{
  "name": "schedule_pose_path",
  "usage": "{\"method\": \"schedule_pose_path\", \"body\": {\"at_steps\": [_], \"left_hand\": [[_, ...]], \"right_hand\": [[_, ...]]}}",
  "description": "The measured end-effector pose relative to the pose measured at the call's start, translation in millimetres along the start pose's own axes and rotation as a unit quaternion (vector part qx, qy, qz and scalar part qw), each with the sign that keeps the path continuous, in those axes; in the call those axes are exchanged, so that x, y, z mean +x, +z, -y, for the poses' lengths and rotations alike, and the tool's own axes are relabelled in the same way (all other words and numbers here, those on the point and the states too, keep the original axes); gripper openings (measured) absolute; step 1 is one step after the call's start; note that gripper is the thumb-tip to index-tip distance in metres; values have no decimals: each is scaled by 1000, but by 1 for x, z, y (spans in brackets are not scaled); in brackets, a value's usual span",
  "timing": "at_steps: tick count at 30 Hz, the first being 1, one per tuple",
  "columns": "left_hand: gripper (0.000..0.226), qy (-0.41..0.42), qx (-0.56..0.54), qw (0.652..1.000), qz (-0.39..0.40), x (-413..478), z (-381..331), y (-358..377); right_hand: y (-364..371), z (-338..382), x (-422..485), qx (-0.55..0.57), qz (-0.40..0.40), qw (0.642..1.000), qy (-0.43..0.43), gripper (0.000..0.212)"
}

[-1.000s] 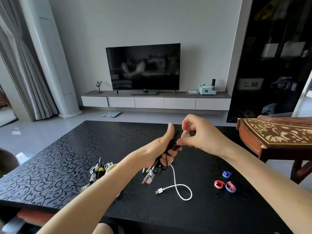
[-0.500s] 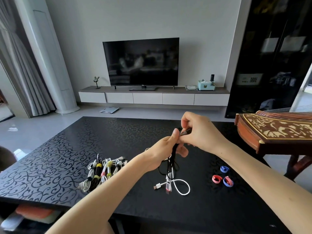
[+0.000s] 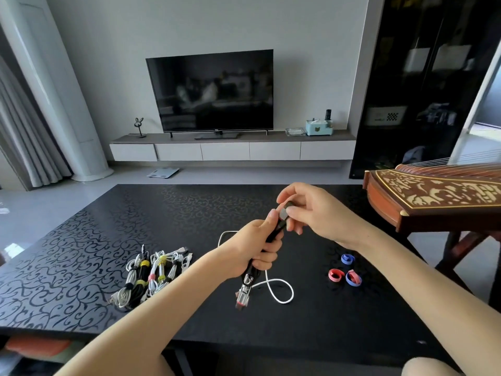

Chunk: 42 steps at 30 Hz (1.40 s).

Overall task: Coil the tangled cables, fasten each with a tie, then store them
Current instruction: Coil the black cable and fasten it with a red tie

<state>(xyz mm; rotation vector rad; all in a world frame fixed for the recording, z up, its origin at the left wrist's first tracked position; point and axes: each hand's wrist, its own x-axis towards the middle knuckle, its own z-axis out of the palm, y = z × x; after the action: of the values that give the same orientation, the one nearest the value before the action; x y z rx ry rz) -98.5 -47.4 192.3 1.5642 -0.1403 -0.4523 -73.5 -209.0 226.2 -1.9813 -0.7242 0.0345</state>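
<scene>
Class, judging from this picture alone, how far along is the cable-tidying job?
Done: a pile of tied cable bundles lies on the black table. In hand: the left hand grips a coiled black cable while the right hand works at its top. Left: the loose white cable, three spare ties, and storing everything.

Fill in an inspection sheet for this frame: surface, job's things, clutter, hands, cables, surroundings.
Surface: black patterned table, glossy.
Job's things: folded black cable held upright above the table; three loose ties, red and blue, at right.
Clutter: nothing seen on the table.
Hands: left hand wrapped around the black cable; right hand pinching its top end.
Cables: tied bundles lying at left; loose white cable under the hands.
Surroundings: television on a wall console; wooden zither at right.
</scene>
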Motion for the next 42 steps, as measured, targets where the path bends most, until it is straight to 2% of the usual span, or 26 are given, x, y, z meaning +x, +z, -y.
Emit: {"method": "schedule_pose_path", "body": {"at_steps": [2,4,6,8,9,12,17,22,24,26,28,29,31,33,35,38,42], "left_hand": [[48,3,21,1000,15,0,2,0],[47,12,42,999,33,0,5,0],[46,9,64,997,51,-1,9,2],[42,6,97,993,63,-1,13,3],[41,3,115,991,65,0,15,5],[41,-13,151,987,51,8,27,11],[49,-82,34,991,95,22,62,17],[40,-185,-27,971,146,35,99,28],[37,-190,39,972,131,39,111,32],[35,-174,148,971,76,46,121,38],[35,-164,187,968,15,55,128,43],[35,-162,159,974,-17,60,129,42],[36,-159,44,983,-81,71,128,36],[37,-155,-84,975,-132,82,124,29],[38,-157,-180,958,-159,93,122,27],[38,-162,-267,934,-174,103,121,31],[38,-158,-268,932,-186,104,126,38]], "right_hand": [[0,-7,-5,-25,-44,999,-6,21],[-1,-13,-8,-50,-69,996,4,33],[-4,-21,-16,-4,-13,999,50,33],[-3,-30,-25,64,73,992,84,21],[0,-34,-29,96,90,987,90,18],[11,-51,-41,167,57,979,98,16],[31,-93,-71,198,-10,973,117,14],[47,-132,-100,187,-40,969,157,21],[54,-143,-107,184,-37,968,166,20],[54,-154,-108,205,-27,962,180,20],[45,-168,-105,218,-57,950,218,22],[38,-178,-102,182,-96,948,241,22],[23,-200,-97,-20,-184,941,283,18],[16,-219,-90,-222,-216,906,289,16],[18,-230,-77,-321,-196,884,278,18],[30,-241,-52,-411,-122,859,280,23],[40,-244,-35,-484,-26,813,322,11]]}}
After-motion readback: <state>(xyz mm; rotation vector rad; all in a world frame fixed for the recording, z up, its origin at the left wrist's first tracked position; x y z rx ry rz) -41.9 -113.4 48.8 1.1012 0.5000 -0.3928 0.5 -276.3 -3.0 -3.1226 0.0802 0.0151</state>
